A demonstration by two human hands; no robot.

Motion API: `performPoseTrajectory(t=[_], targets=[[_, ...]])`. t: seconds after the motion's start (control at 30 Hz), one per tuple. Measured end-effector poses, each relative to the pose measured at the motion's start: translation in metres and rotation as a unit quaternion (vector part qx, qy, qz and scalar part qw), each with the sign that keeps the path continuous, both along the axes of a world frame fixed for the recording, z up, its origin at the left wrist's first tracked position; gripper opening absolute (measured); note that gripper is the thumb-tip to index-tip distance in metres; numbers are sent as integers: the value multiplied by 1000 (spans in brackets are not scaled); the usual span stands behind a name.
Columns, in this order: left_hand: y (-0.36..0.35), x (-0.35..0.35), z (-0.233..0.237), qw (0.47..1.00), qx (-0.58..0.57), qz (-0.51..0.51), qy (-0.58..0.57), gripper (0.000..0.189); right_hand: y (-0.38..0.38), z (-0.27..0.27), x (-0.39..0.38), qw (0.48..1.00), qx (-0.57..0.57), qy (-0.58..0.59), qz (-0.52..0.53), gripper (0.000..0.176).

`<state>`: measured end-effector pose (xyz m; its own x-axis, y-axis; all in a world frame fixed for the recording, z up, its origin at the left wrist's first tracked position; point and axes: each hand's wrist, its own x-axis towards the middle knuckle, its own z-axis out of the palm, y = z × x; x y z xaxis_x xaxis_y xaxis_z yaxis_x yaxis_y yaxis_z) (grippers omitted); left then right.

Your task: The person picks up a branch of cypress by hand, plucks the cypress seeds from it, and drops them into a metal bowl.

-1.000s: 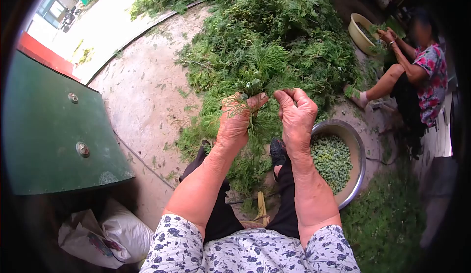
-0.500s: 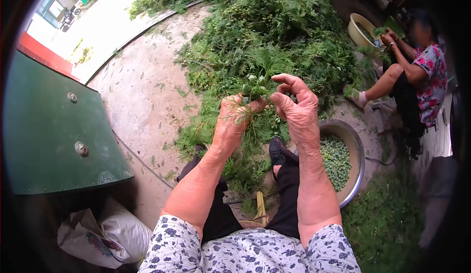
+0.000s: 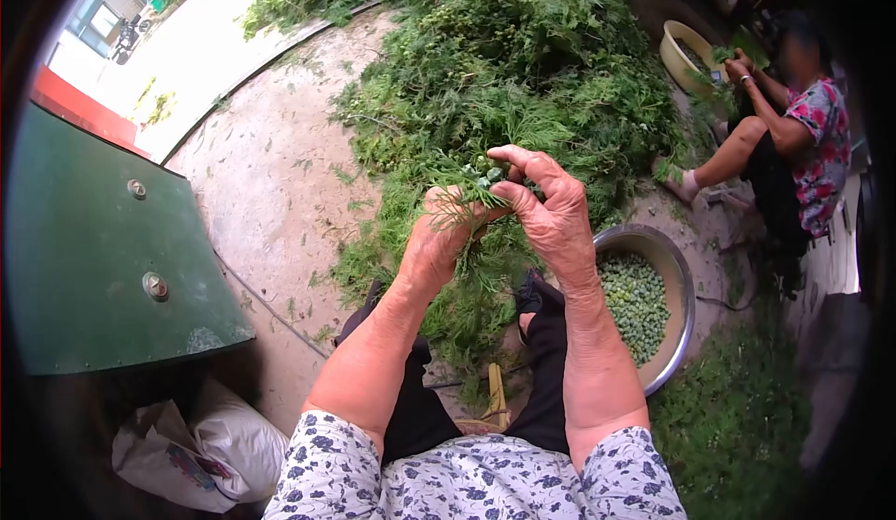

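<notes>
My left hand (image 3: 439, 240) is closed around a leafy evergreen sprig (image 3: 481, 263), whose flat green fronds stick out above and below the fist. Pale green cones (image 3: 485, 176) cluster at the sprig's top. My right hand (image 3: 551, 204) is bent over them from the right, thumb and forefinger curled about the cluster; its other fingers are partly hidden. Below my right wrist stands a metal basin (image 3: 689, 310) that holds many such green cones (image 3: 635, 305).
A large heap of evergreen branches (image 3: 523, 63) lies ahead. At right a seated person (image 3: 817, 147) handles greenery beside a yellow basin (image 3: 674, 64). A green metal panel (image 3: 103, 249) stands left, white sacks (image 3: 238, 441) below it. More cuttings (image 3: 728, 417) lie at lower right.
My right hand has moved left and its thumb and forefinger have come in around the cones. My left hand still grips the sprig, nearly in place.
</notes>
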<state>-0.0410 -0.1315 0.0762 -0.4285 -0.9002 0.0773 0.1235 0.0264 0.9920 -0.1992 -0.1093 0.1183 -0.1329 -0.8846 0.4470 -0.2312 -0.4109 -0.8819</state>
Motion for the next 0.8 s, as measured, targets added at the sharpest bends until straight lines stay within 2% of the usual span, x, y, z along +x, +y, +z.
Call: performPoseTrajectory(t=[0.03, 0.07, 0.1, 0.13, 0.17, 0.2, 0.23, 0.27, 0.33, 0.37, 0.4, 0.43, 0.47, 0.5, 0.53, 0.57, 0.63, 0.67, 0.73, 0.8], targets=[[-4, 7, -5, 979, -145, -19, -144, 24, 2, 4, -1, 999, 24, -19, 8, 36], [-6, 8, -9, 979, -145, -19, -144, 24, 4, 8, -1, 998, 48, -39, 17, 37], [-7, 7, -9, 978, -156, -29, -137, 32, 7, 14, -3, 992, 87, -79, 37, 35], [-8, 6, -10, 977, -167, -38, -128, 52, 6, 11, -5, 992, 87, -79, 37, 35], [-9, 7, -11, 977, -167, -38, -128, 52, 4, 6, -8, 997, 50, -26, 52, 32], [-10, 10, -12, 926, -299, -15, -228, 48, 2, 5, -9, 997, 13, 28, 67, 30], [-11, 11, -13, 847, -423, 9, -321, 43, 5, 8, -5, 997, 28, -23, 64, 23], [-11, 10, -11, 847, -422, 9, -322, 43, 5, 8, -3, 997, 29, -23, 64, 23], [-10, 9, -7, 809, -471, -4, -352, 33, 6, 5, -2, 986, 91, -130, 48, 18], [-10, 8, -9, 809, -471, -4, -352, 33, 5, 2, -4, 986, 91, -130, 48, 18], [-11, 7, -11, 787, -495, 34, -366, 31, 4, -4, -9, 945, 126, -283, 102, 17], [-11, 6, -13, 764, -518, 72, -378, 28, 3, -8, -12, 877, 158, -427, 153, 17], [-11, 5, -14, 764, -518, 72, -378, 28, 2, -11, -11, 877, 158, -427, 153, 17], [-10, 3, -15, 871, -400, 61, -279, 29, 2, -14, -10, 860, 150, -458, 169, 18], [-9, 3, -15, 947, -269, 47, -170, 29, 2, -15, -9, 841, 142, -488, 185, 20], [-9, 3, -13, 947, -269, 48, -170, 29, 1, -15, -10, 842, 142, -487, 185, 20], [-7, 4, -2, 945, -296, -1, -137, 34, -1, -13, -14, 758, 123, -602, 218, 19], [-6, 4, 4, 945, -296, 0, -138, 34, -1, -11, -15, 758, 123, -602, 219, 19], [-7, 4, 12, 879, -393, 6, -269, 39, 2, -3, -17, 808, 110, -549, 181, 19], [-8, 3, 9, 897, -374, 10, -236, 39, 5, 4, -15, 818, 120, -538, 163, 16]])
